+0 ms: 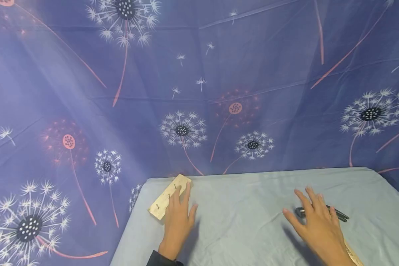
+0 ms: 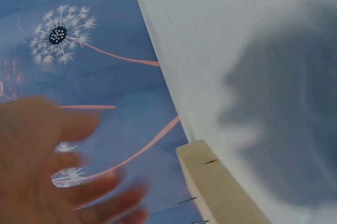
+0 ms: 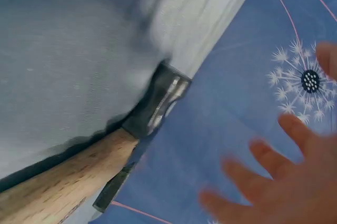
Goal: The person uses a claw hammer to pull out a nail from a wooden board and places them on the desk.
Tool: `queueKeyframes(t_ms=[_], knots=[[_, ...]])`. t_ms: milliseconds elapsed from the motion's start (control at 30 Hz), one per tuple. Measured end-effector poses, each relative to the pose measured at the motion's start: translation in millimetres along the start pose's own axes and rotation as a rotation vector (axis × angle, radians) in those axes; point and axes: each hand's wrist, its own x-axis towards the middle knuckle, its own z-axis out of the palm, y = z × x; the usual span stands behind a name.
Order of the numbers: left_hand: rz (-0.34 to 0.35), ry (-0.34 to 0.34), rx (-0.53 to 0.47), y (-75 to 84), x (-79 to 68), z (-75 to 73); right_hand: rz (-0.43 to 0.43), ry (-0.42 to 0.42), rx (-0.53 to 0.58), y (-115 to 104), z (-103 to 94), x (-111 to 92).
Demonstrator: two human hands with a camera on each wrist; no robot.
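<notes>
A pale wooden block (image 1: pixel 162 207) with several nails (image 1: pixel 157 206) standing up from it lies at the far left of the cloth-covered table. My left hand (image 1: pixel 177 225) hovers beside it, fingers extended and overlapping its edge in the head view; the left wrist view shows the hand (image 2: pixel 68 166) apart from the block (image 2: pixel 224 182). On the right lies a claw hammer with a dark metal head (image 1: pixel 300 212) and a wooden handle (image 3: pixel 79 176). My right hand (image 1: pixel 316 227) is spread above it, covering its middle in the head view. Neither hand holds anything.
A light grey-blue cloth (image 1: pixel 239 221) covers the table. Behind it hangs a blue-violet sheet (image 1: pixel 286 111) with a dandelion print, reaching down past the table's left edge. Hand shadows fall on the cloth.
</notes>
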Motion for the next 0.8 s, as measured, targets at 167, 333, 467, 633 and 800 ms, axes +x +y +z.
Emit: queueKeyframes(t_ms=[167, 333, 467, 633, 800], knots=[[-0.146, -0.061, -0.017, 2.8, 4.5, -9.7, 0.034, 0.072, 0.049, -4.1, -5.6, -4.2], [-0.183, -0.09, -0.01, -0.6, 8.6, -9.9, 0.02, 0.129, 0.055, -3.9, -6.1, -5.1], [-0.197, -0.12, -0.033, -2.5, 10.0, -8.6, 0.021, 0.137, 0.043, -1.0, -7.3, -6.4], [-0.21, -0.12, -0.054, -3.8, 9.8, -7.4, 0.041, 0.084, 0.042, 3.2, -10.0, -9.4], [-0.223, -0.126, -0.067, -7.7, 6.2, -6.1, 0.078, 0.022, 0.033, 12.5, -14.0, -16.2]])
